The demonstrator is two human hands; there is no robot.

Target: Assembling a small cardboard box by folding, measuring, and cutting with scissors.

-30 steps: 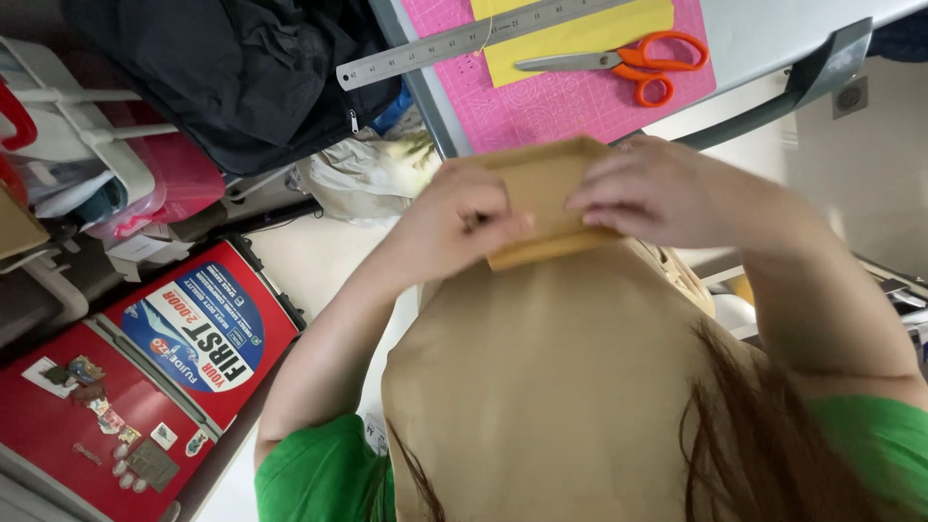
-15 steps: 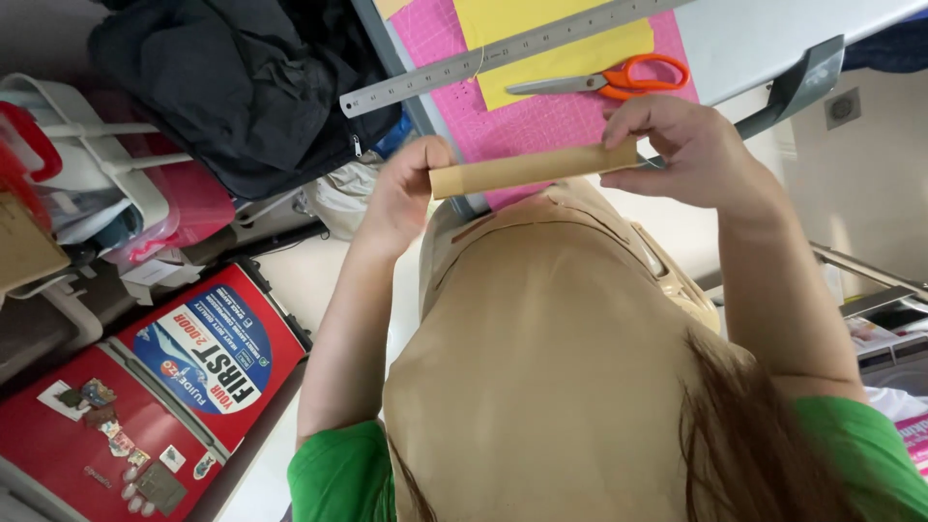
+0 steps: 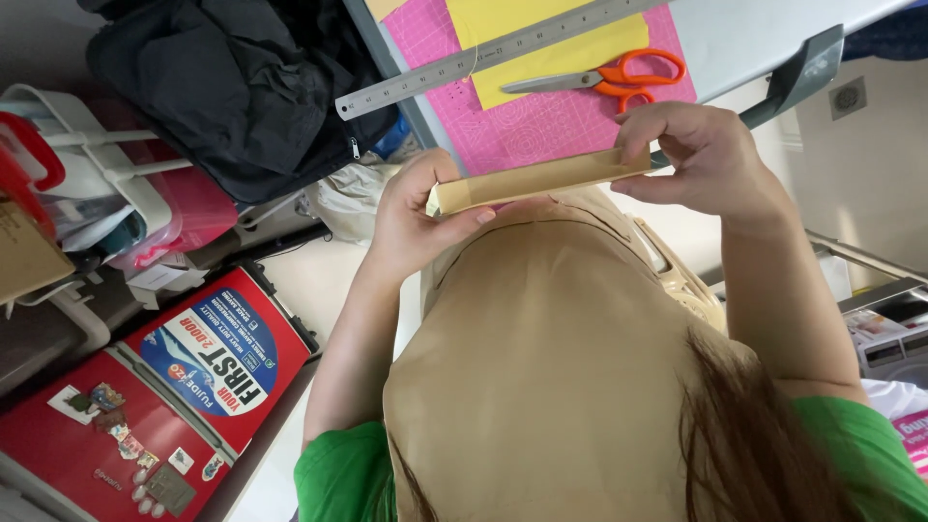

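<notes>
clearly both hands, left (image 3: 411,217) and right (image 3: 701,155), pinch a folded tan strip (image 3: 536,181); fingers partly hidden behind it.

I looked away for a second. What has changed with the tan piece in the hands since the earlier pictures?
The tan piece was folded down from a wide flap into a narrow strip. The left hand and right hand slid apart to its two ends and kept their grip. The scissors and ruler stayed on the pink mat.

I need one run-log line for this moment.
left hand: holds folded tan strip | right hand: holds other end | behind: orange scissors, steel ruler
</notes>
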